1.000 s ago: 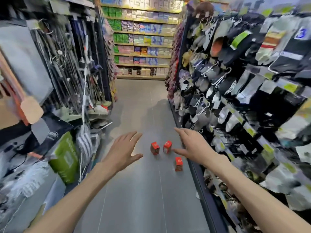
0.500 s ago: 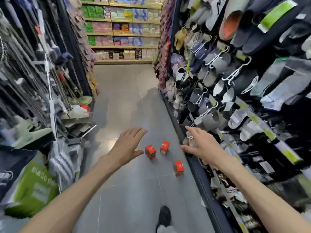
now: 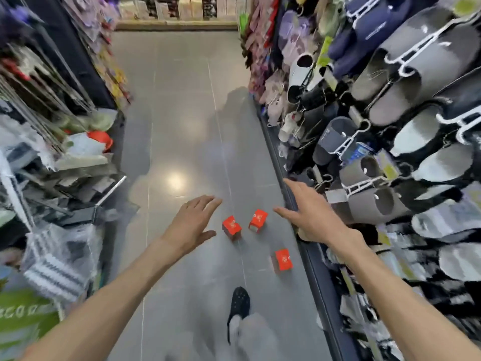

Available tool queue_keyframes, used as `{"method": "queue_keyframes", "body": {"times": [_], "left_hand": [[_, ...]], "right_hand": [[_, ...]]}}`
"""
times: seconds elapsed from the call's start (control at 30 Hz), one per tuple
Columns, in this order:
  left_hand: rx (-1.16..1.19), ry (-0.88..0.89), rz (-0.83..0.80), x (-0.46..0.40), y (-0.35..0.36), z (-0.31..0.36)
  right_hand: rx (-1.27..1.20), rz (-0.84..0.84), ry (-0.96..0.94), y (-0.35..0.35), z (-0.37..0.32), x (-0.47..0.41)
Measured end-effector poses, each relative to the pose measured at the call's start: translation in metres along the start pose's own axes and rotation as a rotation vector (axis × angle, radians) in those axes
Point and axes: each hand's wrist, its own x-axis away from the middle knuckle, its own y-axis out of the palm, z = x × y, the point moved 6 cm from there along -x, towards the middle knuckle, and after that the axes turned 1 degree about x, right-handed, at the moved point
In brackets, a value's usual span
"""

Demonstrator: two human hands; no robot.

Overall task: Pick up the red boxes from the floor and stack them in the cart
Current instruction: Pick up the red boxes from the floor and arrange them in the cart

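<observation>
Three small red boxes lie on the grey aisle floor. One red box (image 3: 231, 227) sits just right of my left hand (image 3: 194, 222), a second red box (image 3: 258, 220) lies beside it, and a third red box (image 3: 283, 260) rests nearer me by the right shelf base. My left hand is held out flat above the floor, fingers straight, holding nothing. Stretched forward with relaxed fingers, my right hand (image 3: 309, 213) is empty too, right of the second box. No cart is in view.
Racks of hanging slippers (image 3: 390, 105) line the right side, with a dark shelf base (image 3: 312, 259) along the floor. Cluttered goods and packets (image 3: 65, 178) crowd the left side. My dark shoe (image 3: 238, 306) steps on the floor behind the boxes. The aisle runs ahead.
The view has tilted down and moved forward along the aisle; the boxes are closer. Both hands stay outstretched and empty. My foot has come into view.
</observation>
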Motion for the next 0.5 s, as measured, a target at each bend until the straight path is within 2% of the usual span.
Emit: {"method": "queue_keyframes", "body": {"times": [0.3, 0.5], "left_hand": [[0.108, -0.040, -0.194, -0.111, 0.091, -0.106], [0.131, -0.028, -0.300, -0.178, 0.184, -0.161]], "right_hand": [[-0.033, -0.143, 0.137, 0.075, 0.037, -0.125], [-0.149, -0.265, 0.260, 0.174, 0.076, -0.182]]}}
